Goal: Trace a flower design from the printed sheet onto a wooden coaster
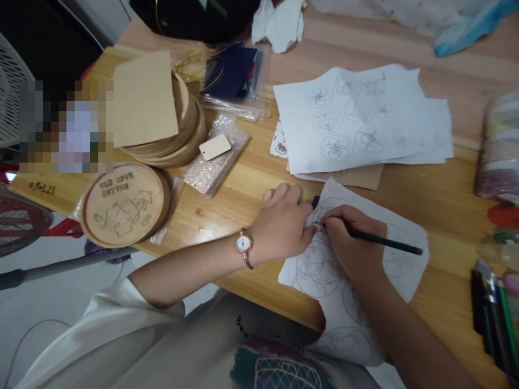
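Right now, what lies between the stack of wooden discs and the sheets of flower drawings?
The head view shows a bubble-wrap bag there, with a small wooden tag on it.

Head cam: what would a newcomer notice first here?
At lower right, the right hand grips a black pencil over a sheet of circled floral sketches, the left hand beside it. Upper right lies a pile of similar flower sheets; at left, a stack of wooden discs sits behind a disc with a drawn design.

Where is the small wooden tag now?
In the head view, the small wooden tag lies on a bubble wrap bag on the left part of the table, just right of the stack of round wooden discs.
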Action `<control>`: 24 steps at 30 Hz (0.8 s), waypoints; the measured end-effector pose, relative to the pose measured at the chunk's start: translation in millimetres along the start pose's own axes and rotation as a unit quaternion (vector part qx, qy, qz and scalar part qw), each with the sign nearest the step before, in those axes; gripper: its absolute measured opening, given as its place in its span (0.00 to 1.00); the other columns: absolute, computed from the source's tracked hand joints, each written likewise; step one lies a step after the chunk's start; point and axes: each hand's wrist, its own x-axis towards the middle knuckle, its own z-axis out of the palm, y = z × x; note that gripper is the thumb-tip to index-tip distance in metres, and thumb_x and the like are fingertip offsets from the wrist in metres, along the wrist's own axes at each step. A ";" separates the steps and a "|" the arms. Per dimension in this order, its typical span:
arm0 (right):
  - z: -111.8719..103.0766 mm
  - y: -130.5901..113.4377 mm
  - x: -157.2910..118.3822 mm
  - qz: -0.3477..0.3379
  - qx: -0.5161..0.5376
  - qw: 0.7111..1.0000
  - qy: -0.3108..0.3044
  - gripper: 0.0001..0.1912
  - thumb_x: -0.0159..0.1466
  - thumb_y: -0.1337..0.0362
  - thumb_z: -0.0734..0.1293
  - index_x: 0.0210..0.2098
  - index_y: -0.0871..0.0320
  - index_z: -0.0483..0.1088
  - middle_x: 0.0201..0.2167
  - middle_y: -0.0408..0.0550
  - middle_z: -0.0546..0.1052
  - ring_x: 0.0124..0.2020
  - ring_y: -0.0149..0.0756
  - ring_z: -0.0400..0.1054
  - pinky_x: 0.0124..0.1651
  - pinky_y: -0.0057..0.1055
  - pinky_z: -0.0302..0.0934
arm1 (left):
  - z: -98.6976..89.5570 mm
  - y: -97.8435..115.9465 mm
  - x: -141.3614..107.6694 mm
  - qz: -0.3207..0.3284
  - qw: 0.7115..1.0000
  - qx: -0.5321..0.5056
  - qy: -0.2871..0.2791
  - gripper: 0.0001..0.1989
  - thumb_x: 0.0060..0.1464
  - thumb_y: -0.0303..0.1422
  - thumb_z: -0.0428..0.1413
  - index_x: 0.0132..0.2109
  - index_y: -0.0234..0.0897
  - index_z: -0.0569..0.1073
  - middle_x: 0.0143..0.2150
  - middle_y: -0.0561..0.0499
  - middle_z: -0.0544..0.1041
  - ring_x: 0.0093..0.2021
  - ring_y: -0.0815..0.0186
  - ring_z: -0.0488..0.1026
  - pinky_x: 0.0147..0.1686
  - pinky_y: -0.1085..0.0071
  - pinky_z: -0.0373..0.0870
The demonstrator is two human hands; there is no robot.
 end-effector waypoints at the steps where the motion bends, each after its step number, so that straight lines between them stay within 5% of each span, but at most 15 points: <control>1: 0.1 -0.1 0.1 0.000 0.000 1.000 0.001 0.09 0.51 0.71 0.60 0.20 0.56 0.70 0.16 0.38 0.70 0.19 0.29 0.63 0.23 0.26 0.55 | 0.0 0.0 0.0 0.000 1.000 0.001 0.000 0.13 0.54 0.41 0.51 0.37 0.36 0.72 0.42 0.44 0.67 0.46 0.54 0.60 0.41 0.58 0.57; 24: 1.7 -0.1 1.3 0.014 -0.012 1.000 0.019 0.08 0.51 0.69 0.60 0.19 0.56 0.69 0.16 0.39 0.71 0.20 0.29 0.64 0.24 0.26 0.56 | 0.0 -0.2 0.2 0.004 1.000 0.000 0.000 0.13 0.54 0.41 0.52 0.38 0.36 0.72 0.43 0.44 0.66 0.47 0.54 0.60 0.42 0.58 0.57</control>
